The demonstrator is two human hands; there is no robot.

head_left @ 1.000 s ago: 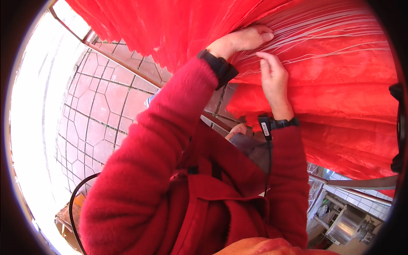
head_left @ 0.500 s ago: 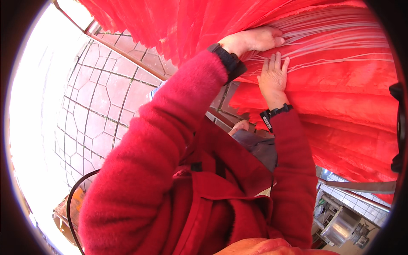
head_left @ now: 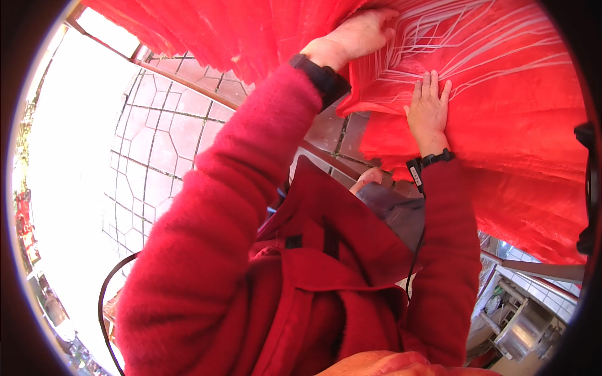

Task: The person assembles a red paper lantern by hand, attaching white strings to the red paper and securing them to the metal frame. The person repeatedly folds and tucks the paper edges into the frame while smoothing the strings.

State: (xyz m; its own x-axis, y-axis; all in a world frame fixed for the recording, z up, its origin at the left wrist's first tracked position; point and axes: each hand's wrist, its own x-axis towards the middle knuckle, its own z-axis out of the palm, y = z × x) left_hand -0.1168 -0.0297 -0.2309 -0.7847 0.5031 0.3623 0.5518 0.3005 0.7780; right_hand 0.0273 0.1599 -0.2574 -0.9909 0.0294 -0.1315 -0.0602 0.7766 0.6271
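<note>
A large spread of thin red cloth fills the far side, gathered into folds at the left and lying flatter at the right. Many thin white strands run across it, bending into an angled pattern between my hands. With its fingers curled over a fold, my left hand grips the red cloth just left of the strands. My right hand rests palm down on the cloth, fingers spread, below the strands. The fingertips of my left hand are partly hidden in the folds.
A brown metal rail crosses above the paved tile floor at the left. At the lower right stand a metal bar and a shiny metal cylinder. A black cable hangs at the lower left.
My left hand has moved up and left, drawing the cloth with it, and the strands have fanned out and bent. My right hand has slid slightly to the right, staying flat.
</note>
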